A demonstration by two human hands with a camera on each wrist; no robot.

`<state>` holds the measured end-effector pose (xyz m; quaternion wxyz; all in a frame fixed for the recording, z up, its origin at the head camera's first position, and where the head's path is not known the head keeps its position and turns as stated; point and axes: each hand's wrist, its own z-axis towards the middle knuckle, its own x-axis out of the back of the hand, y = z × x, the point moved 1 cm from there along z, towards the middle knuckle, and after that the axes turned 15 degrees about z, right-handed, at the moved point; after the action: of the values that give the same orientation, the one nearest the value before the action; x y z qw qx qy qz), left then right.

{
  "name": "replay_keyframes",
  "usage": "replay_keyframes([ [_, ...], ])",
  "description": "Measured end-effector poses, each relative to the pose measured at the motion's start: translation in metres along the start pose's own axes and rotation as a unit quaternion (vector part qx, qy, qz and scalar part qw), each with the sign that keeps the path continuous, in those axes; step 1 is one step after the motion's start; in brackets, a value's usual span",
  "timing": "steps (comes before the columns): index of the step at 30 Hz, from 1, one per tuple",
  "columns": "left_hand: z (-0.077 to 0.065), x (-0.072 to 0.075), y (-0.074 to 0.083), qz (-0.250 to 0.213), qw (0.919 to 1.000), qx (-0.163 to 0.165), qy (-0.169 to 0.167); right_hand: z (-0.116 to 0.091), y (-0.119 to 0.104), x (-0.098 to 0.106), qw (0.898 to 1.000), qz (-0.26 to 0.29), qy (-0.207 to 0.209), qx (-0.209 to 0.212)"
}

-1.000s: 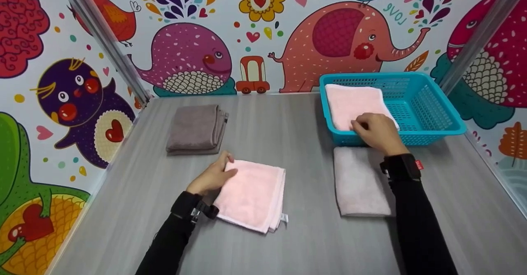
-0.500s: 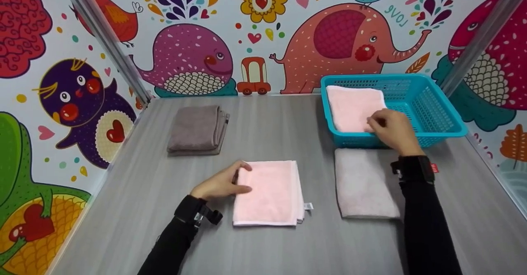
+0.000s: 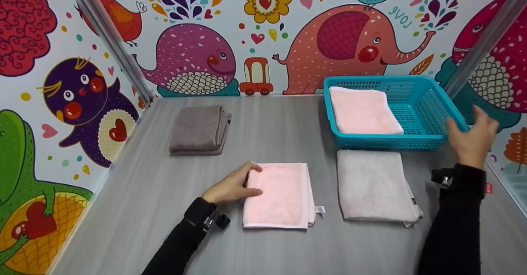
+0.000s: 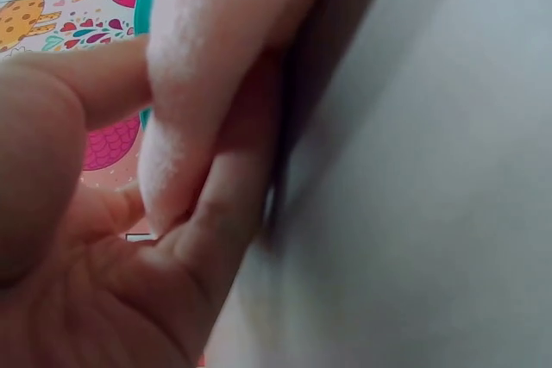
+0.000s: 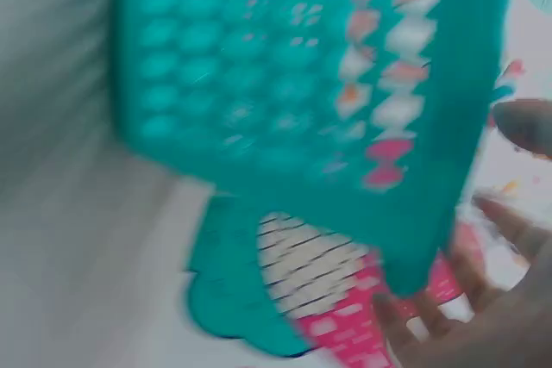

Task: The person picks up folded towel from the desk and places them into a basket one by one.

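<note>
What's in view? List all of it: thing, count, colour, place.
Basket: 1, teal, right rear
Basket towel: 1, pink, in the basket's left half
Held towel: 1, pink, front middle
Brown towel: 1, grey-brown, left rear
Grey towel: 1, pale grey, in front of the basket
Table: 1, grey, under basket and towels
Walls: 3, white with cartoon prints, left, back, right
Posts: 2, silver, back corners
Sleeves: 2, black, on the arms
Wristbands: 2, black, one per wrist
Left hand: 1, bare, pinching the held towel's left edge
Right hand: 1, bare, at the basket's right end
</note>
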<state>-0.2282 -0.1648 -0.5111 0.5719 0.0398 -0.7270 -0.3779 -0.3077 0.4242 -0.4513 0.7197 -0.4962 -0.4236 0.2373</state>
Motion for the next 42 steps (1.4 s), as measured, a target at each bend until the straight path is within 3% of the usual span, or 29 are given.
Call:
replay_keyframes([
  [4,0.000,0.000,0.000,0.003,1.0000,0.000,0.002,0.005,0.018,0.009,0.989,0.078,-0.059,-0.108],
  [7,0.000,0.000,0.000,0.008,1.0000,-0.003,0.003,0.008,0.022,0.009,0.981,0.120,-0.075,-0.135],
  [14,0.002,0.001,0.001,0.015,0.9999,-0.002,0.004,0.005,0.018,0.003,0.984,0.096,-0.094,-0.117],
  [23,0.002,0.002,0.001,0.019,0.9997,-0.011,0.009,-0.004,0.002,-0.025,0.985,0.042,-0.156,-0.060],
  [35,0.001,-0.001,-0.001,0.023,0.9996,-0.010,0.009,-0.024,-0.029,-0.074,0.973,-0.020,-0.228,-0.042],
  [42,0.002,-0.002,0.000,0.024,0.9996,-0.008,0.007,-0.039,-0.045,-0.100,0.958,-0.055,-0.280,-0.013],
])
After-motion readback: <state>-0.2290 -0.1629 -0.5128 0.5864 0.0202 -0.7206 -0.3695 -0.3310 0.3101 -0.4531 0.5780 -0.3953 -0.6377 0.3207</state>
